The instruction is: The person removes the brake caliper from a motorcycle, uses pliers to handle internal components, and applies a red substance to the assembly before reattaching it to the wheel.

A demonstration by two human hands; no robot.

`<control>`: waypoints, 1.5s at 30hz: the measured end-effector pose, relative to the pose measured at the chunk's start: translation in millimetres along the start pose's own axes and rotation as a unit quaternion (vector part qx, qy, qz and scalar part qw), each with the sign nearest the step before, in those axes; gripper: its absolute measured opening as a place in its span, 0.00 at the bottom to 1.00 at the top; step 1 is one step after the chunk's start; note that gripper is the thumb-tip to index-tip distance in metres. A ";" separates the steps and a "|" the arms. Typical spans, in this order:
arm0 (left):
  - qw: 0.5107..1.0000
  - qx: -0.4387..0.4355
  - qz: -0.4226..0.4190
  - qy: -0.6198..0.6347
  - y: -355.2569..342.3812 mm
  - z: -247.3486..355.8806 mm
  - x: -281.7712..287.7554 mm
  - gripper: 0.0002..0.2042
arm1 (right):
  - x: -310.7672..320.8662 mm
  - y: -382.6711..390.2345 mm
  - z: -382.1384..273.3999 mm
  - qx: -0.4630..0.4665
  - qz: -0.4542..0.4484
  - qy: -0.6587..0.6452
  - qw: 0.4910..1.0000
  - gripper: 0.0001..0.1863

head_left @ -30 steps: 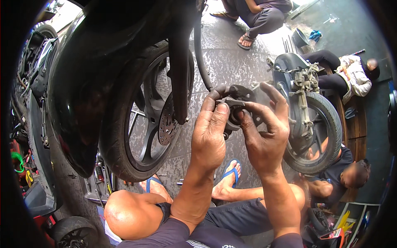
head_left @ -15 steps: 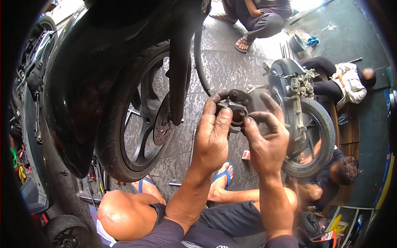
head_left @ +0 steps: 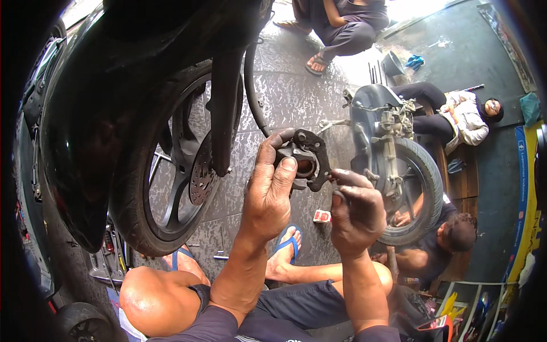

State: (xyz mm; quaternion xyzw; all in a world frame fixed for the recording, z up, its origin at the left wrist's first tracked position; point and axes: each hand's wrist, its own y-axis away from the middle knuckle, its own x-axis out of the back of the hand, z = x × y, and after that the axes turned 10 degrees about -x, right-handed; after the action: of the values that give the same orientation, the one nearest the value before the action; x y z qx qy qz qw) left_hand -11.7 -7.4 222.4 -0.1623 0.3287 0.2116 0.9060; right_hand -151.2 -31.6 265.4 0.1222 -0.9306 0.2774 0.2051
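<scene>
My left hand (head_left: 268,194) grips a dark metal brake caliper (head_left: 307,171) with a round bore, its thumb across the front and fingers wrapped over the top. My right hand (head_left: 356,214) is just to the right and slightly below it, fingers curled around a small dark item near the thumb, too small to make out. At the left is a black motorcycle's front wheel (head_left: 131,222) with a perforated brake disc (head_left: 202,176) beside the fork (head_left: 222,114). A black hose (head_left: 256,114) runs down to behind the caliper.
A person squats (head_left: 342,28); another sits (head_left: 467,119) by a second motorcycle (head_left: 370,102); a third (head_left: 436,251) is beside its wheel (head_left: 419,228). Tools (head_left: 108,265) lie lower left, a red-and-white pack (head_left: 322,216) on the tiled floor (head_left: 285,102). My sandalled feet (head_left: 282,259) are below.
My right hand has pulled down and away from the caliper, its fingers curling. The caliper in my left hand now shows more of its bore. The view has shifted slightly.
</scene>
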 end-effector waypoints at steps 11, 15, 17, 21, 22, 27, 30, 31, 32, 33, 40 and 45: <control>0.996 -0.030 -0.071 0.034 -0.8 -4.0 7.5 0.25 | -2.5 -5.3 -2.6 0.128 0.005 0.115 0.985 0.18; 0.993 -0.018 -0.096 0.067 -1.6 -5.6 9.8 0.32 | -6.3 -6.5 -6.3 0.104 0.001 0.098 0.990 0.17; 0.991 -0.014 -0.099 0.086 -2.1 -5.9 9.3 0.32 | -6.6 -5.6 -4.8 0.091 -0.008 0.071 0.993 0.18; 0.991 -0.001 -0.094 0.091 -2.0 -6.7 9.9 0.32 | -11.6 -2.7 -2.2 0.045 -0.004 -0.048 0.998 0.22; 0.992 0.003 -0.091 0.089 -1.9 -7.0 10.3 0.32 | -11.3 -2.4 -2.2 0.041 -0.008 -0.048 0.998 0.23; 0.992 -0.013 -0.101 0.072 -3.5 -9.3 12.8 0.29 | -5.6 -3.0 -3.8 0.028 -0.031 -0.008 0.999 0.27; 0.990 0.007 -0.087 0.115 -4.0 -10.0 13.5 0.27 | -5.9 -1.2 -8.3 -0.032 -0.010 -0.036 0.999 0.26; 0.987 0.020 -0.079 0.140 -3.9 -10.3 14.1 0.26 | -6.1 -1.4 -10.9 -0.059 0.000 -0.050 0.997 0.24; 0.987 0.032 -0.075 0.136 -3.7 -9.1 15.5 0.26 | -5.9 -2.2 -14.4 -0.086 0.009 -0.064 0.994 0.22; 0.988 0.045 -0.071 0.132 -3.1 -6.7 16.9 0.27 | -5.6 -2.5 -16.2 -0.114 0.018 -0.078 0.990 0.20; 0.991 0.031 -0.082 0.097 -3.0 -4.1 14.1 0.29 | 2.1 -9.7 -19.4 -0.217 0.010 -0.105 0.970 0.08; 0.988 0.040 -0.097 0.115 -1.7 -1.3 16.9 0.30 | 2.5 -8.4 -19.6 -0.265 0.023 -0.126 0.956 0.07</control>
State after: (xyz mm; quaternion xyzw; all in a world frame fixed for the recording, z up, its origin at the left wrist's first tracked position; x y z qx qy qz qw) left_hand 0.2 -4.7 210.4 -0.1800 0.4214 0.0894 0.8843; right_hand -144.4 -27.7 285.3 0.0756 -0.9916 0.0079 0.1046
